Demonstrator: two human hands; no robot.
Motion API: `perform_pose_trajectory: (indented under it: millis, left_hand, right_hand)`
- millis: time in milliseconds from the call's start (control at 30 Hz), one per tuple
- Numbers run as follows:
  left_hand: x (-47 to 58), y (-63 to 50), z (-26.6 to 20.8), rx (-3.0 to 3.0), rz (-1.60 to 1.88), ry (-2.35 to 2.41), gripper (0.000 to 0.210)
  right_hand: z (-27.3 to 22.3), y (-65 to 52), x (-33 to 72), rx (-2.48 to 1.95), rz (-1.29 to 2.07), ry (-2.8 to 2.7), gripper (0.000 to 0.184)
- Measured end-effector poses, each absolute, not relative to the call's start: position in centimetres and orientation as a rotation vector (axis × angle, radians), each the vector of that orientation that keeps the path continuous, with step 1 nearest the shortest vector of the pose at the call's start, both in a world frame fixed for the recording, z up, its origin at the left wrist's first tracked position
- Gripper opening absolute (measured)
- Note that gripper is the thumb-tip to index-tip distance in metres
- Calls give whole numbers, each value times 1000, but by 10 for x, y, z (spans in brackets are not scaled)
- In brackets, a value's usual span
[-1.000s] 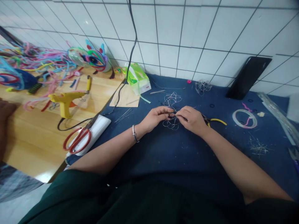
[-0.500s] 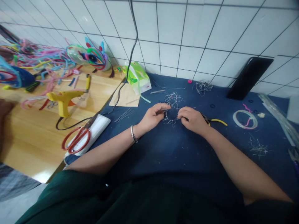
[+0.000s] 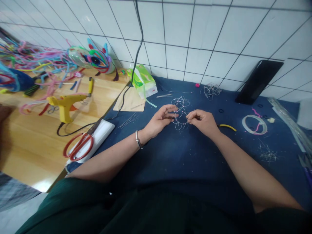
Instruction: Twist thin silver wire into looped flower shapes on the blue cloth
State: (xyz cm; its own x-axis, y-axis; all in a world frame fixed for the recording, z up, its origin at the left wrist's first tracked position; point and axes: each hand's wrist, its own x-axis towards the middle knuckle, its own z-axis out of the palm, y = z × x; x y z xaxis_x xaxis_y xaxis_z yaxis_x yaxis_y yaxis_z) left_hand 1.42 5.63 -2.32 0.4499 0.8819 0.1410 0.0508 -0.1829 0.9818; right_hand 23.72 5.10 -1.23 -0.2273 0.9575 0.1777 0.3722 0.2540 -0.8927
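A ring of thin silvery wire (image 3: 180,125) with small loops around its edge lies between my hands on the dark blue cloth. My left hand (image 3: 162,119) is at its left side, fingers apart, with the fingertips at the loops. Thumb and fingertips of my right hand (image 3: 201,122) are pinched together on the ring's right edge. Just beyond it is another looped wire piece (image 3: 181,102); whether the two are joined I cannot tell. Partly hidden behind my right hand, pliers show a yellow handle (image 3: 227,127).
Red-handled scissors (image 3: 79,146) rest on a white power strip (image 3: 103,131) at the left. A yellow glue gun (image 3: 67,104) lies on the wooden table. A black phone (image 3: 260,82) leans against the tiled wall. Coiled clear line (image 3: 244,123) and cut wires (image 3: 268,154) lie right.
The fingers of my left hand have spread apart and uncovered more of the ring. My right hand has turned slightly, hiding more of the pliers.
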Motion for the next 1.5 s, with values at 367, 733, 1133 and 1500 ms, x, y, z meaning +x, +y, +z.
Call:
perform_pose_trajectory:
  millis: [367,733,1133,1500]
  left_hand:
    - [20,54,-31,1100,938,771,41]
    - [25,43,-26,932,944,779,31]
    - [36,19,-12,1137,997,780,25]
    - [38,21,-16,1145,956,816,18]
  right_hand:
    - [0,46,232,-1130,1184,-1481,3]
    - [2,42,230,-1155,1501,-1154,17]
    - [-5,27,226,-1219,1166,-1239,16]
    - [-6,23,226,-1239,1077,-1346,16]
